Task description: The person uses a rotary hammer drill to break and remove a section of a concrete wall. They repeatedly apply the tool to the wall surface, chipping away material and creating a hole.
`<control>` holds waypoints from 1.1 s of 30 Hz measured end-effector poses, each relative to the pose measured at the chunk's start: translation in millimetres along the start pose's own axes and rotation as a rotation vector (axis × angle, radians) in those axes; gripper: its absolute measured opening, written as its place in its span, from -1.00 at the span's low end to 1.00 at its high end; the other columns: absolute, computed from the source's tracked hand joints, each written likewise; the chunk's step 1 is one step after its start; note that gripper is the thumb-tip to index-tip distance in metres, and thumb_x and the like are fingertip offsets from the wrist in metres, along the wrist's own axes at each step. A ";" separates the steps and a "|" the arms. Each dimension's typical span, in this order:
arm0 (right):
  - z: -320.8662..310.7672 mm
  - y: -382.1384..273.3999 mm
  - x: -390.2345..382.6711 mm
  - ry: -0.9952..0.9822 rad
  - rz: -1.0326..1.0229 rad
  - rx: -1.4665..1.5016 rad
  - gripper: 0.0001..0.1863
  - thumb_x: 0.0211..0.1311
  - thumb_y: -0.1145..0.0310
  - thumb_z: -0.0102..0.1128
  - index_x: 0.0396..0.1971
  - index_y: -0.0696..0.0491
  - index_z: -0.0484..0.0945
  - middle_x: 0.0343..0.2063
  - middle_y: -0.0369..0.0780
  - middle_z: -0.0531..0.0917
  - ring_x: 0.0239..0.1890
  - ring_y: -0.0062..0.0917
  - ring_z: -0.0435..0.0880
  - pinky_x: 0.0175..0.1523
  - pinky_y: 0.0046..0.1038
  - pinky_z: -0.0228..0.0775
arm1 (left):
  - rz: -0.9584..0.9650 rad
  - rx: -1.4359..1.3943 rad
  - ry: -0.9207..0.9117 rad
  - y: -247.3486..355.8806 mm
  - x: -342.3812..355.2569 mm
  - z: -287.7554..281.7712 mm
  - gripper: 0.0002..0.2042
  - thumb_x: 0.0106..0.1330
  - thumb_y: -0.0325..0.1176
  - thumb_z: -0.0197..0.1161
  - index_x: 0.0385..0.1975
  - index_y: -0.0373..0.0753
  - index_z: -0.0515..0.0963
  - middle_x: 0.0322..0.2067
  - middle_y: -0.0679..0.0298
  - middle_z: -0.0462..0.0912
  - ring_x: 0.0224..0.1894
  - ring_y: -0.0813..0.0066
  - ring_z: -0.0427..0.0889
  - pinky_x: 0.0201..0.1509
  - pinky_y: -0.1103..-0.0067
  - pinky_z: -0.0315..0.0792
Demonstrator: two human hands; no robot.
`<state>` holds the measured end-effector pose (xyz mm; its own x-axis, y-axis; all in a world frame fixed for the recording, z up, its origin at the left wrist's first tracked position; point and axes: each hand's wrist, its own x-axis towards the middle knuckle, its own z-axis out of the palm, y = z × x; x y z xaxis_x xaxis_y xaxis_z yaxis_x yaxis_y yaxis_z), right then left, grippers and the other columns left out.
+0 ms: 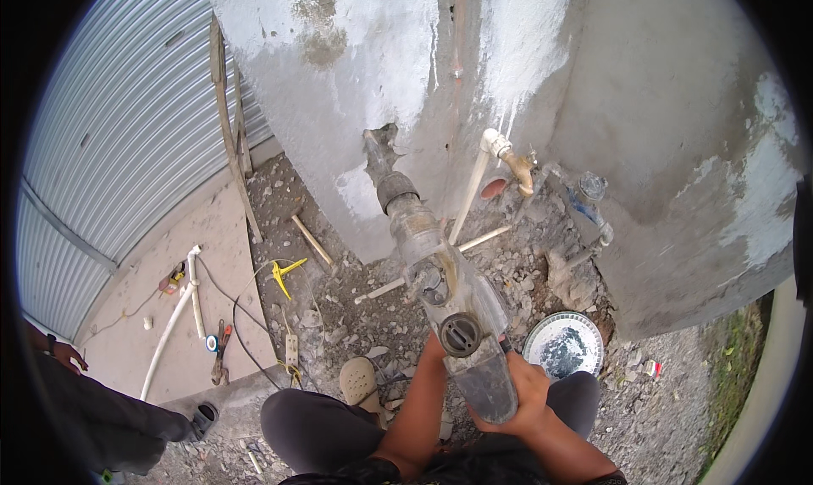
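A dusty grey demolition hammer [436, 269] slants up and away from me in the middle of the view. Its front end reaches a broken hole [385, 135] in the plastered wall [364, 79]; the tip of the bit is hidden. My right hand [521, 394] is wrapped round the rear of the hammer. My left hand [434, 348] holds the hammer from its left side, most of its fingers hidden beneath the body. Just right of the tool, a brass tap [518, 172] sits on a white plastic pipe [471, 195].
Rubble covers the ground, with a white basin [563, 345] near my right knee. At left, a board [207, 231] carries white pipe [169, 341] and pliers [222, 349]. A power strip [291, 349] and cables lie near my left knee. Another person's hand [68, 355] shows far left.
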<state>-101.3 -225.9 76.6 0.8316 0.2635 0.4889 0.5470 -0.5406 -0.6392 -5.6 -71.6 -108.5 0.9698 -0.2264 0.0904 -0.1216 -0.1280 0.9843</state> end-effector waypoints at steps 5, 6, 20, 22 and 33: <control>-17.6 -28.6 15.4 -0.100 -0.016 -0.084 -0.12 -0.53 0.09 0.71 -0.07 0.22 0.59 -0.10 -0.04 0.68 -0.37 -0.17 0.73 -0.25 -0.29 0.58 | 0.091 -0.178 -0.054 23.3 6.1 6.8 -0.42 0.15 -0.34 0.65 0.17 -0.31 0.57 0.03 0.24 0.73 0.02 0.44 0.70 0.16 0.43 0.59; -18.6 -31.7 20.1 -0.067 -0.005 -0.063 -0.23 -0.43 0.17 0.69 -0.10 0.21 0.61 -0.19 -0.07 0.67 -0.40 -0.20 0.73 -0.28 -0.32 0.58 | 0.096 -0.202 -0.059 24.2 8.1 7.9 -0.42 0.15 -0.33 0.65 0.17 -0.31 0.57 0.03 0.24 0.73 0.02 0.44 0.70 0.16 0.43 0.59; -31.5 -49.3 46.3 0.047 0.071 0.037 -0.54 -0.18 0.36 0.61 -0.20 0.18 0.67 -0.39 -0.13 0.68 -0.44 -0.31 0.75 -0.30 -0.43 0.57 | 0.054 -0.465 -0.041 25.3 26.0 12.2 -0.39 0.12 -0.30 0.67 0.16 -0.32 0.57 0.03 0.23 0.73 0.02 0.42 0.71 0.17 0.42 0.59; -33.4 -49.5 47.9 0.040 0.068 0.019 -0.55 -0.18 0.36 0.60 -0.21 0.18 0.68 -0.40 -0.13 0.68 -0.44 -0.31 0.75 -0.29 -0.43 0.57 | 0.070 -0.465 -0.026 32.7 31.8 13.2 -0.39 0.12 -0.29 0.67 0.16 -0.32 0.57 0.03 0.22 0.73 0.02 0.42 0.71 0.17 0.42 0.59; -50.4 -56.5 62.8 0.064 0.106 0.073 -0.59 -0.16 0.38 0.58 -0.25 0.18 0.65 -0.43 -0.14 0.69 -0.44 -0.32 0.76 -0.28 -0.43 0.56 | 0.109 -0.423 0.040 76.9 55.6 17.6 -0.37 0.10 -0.27 0.68 0.16 -0.33 0.57 0.03 0.21 0.73 0.03 0.41 0.72 0.17 0.41 0.59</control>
<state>-84.8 -219.1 173.3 0.8785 0.1554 0.4518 0.4641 -0.5022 -0.7297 35.3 -111.1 -30.4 0.9645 -0.1784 0.1947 -0.1345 0.3030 0.9435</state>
